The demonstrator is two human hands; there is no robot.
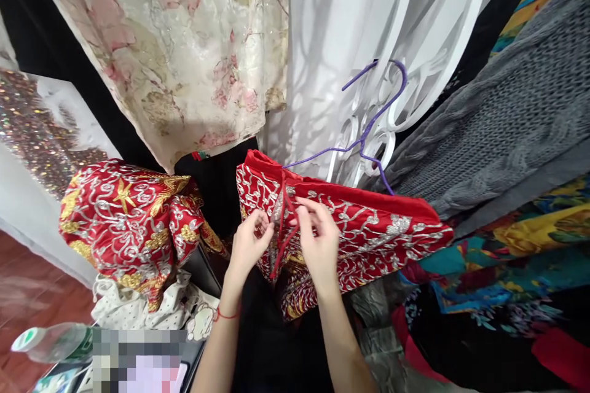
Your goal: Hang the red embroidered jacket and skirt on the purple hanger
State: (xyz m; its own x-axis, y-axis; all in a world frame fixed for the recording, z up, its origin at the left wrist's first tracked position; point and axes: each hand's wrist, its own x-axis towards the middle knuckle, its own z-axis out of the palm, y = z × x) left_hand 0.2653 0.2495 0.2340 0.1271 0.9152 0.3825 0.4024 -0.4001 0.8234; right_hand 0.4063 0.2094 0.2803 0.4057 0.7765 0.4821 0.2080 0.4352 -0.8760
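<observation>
Tie [289,237] is being pinched by the right hand [321,234] on the skirt's [378,221] near side; whether anything is being grasped by the left hand [250,239] cannot be told.

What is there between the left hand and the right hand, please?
In the head view, thin red strings hang between the left hand and the right hand, in front of the red garment.

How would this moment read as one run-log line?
left hand: beside red ties, grip unclear | right hand: at red ties, grip unclear | red embroidered garment: on purple hanger
</observation>
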